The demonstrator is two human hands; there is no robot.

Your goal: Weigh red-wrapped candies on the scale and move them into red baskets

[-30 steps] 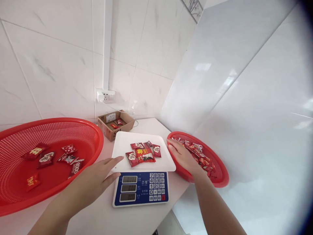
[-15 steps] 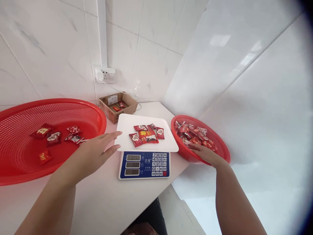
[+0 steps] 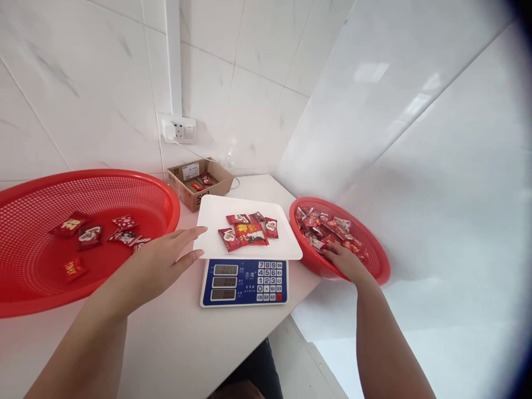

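Observation:
My left hand [image 3: 166,257] is open, its fingers apart, at the left edge of the white pan [image 3: 208,213] of a digital scale [image 3: 245,282]. Several small red snack packets [image 3: 251,235] lie together on the pan. Over the near rim of the right red basket [image 3: 380,257], my right hand [image 3: 344,260] reaches in among many loose packets [image 3: 332,224]. Its fingers are bent and pinched at a pale-and-red snack packet [image 3: 317,244] by the basket's near side. The fingertips are partly hidden.
A large red perforated basket [image 3: 124,185] with several packets stands on the left. Behind the scale is a small cardboard box [image 3: 183,188] with a few packets inside. A white cable runs from the wall socket [image 3: 178,130]. The white table [image 3: 174,343] ends at a diagonal front edge.
My right hand has shifted slightly left, and its fingers have drawn in on the packets in the right basket. My left hand and the packets on the pan stay about the same.

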